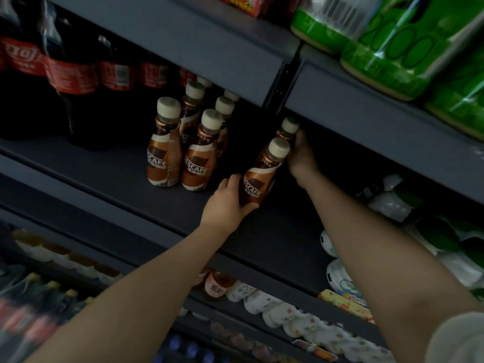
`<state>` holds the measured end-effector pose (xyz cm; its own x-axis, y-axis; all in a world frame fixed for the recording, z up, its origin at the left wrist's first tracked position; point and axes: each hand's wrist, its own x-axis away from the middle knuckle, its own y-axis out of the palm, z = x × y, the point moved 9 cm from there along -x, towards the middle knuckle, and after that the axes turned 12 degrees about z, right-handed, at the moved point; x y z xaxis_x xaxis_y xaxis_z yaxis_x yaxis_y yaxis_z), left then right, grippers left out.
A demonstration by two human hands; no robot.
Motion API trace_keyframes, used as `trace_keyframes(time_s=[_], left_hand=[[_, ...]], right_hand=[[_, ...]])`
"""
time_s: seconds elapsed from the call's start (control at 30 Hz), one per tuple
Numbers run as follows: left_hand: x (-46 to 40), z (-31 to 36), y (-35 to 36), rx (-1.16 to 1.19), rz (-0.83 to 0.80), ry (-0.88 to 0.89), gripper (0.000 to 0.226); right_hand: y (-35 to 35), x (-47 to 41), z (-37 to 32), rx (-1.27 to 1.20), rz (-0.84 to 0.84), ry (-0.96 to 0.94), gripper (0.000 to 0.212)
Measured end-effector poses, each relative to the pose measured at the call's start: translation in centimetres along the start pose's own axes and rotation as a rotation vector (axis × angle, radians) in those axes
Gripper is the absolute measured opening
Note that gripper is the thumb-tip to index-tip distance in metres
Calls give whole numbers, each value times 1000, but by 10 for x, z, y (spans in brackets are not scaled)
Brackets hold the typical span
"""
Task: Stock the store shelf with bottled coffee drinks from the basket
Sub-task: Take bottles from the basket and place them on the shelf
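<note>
Two brown plastic coffee bottles [258, 179] go onto dark shelf [117, 163], at three o'clock of stocked cluster [180, 142]: left hand [227, 203] grip wraps front base; right hand [301, 153] grip clasps rear one, building a new column.

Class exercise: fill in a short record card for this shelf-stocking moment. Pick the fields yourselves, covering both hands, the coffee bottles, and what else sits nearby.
left hand: the left hand grips the front coffee bottle low on its label
right hand: the right hand holds the rear coffee bottle, which stands behind the front one
bottles already stocked: a group of coffee bottles stands upright in two rows to the left
shelf: dark shelf board
left neighbours: cola bottles with red labels
shelf above: green packs
basket: not in view
</note>
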<state>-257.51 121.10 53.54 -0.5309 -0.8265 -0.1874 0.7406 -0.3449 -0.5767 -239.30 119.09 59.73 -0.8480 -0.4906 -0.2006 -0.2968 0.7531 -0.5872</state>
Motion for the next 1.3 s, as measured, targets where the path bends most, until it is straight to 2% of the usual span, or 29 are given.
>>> trace_keyframes(time_s=[0.13, 0.27, 0.4, 0.53, 0.6, 0.67, 0.83, 0.9, 1.0, 1.17, 1.3], left_hand=[[5, -6, 1, -8, -12, -9, 68], [20, -16, -11, 17, -20, -3, 57], [47, -21, -45, -37, -21, 58, 33], [89, -54, -86, -117, -143, 50, 27], [113, -86, -106, -186, -228, 1, 26], [144, -128, -130, -231, -296, -95, 26], [252, -247, -197, -305, -364, -331, 24], [304, -302, -221, -332, -377, -441, 17], [388, -387, -253, -337, -354, -644, 21], [509, -517, -274, -297, -277, -902, 24], [566, -602, -271, -296, -149, -1018, 22]], right_hand=[[5, -3, 5, -74, -51, 66, 47], [-15, 23, 24, -99, -55, 138, 34], [-43, 79, 27, 6, 84, 136, 30], [-37, 162, 1, 75, 73, 70, 20], [-11, 204, -11, 58, -20, 109, 14], [32, 253, -19, 57, -182, 163, 10], [159, 409, -31, 146, -669, 105, 13], [208, 474, -25, 186, -821, 99, 25], [274, 563, -2, 281, -987, 76, 33], [374, 680, 60, 465, -1146, 21, 7], [459, 739, 107, 665, -1206, -185, 21]])
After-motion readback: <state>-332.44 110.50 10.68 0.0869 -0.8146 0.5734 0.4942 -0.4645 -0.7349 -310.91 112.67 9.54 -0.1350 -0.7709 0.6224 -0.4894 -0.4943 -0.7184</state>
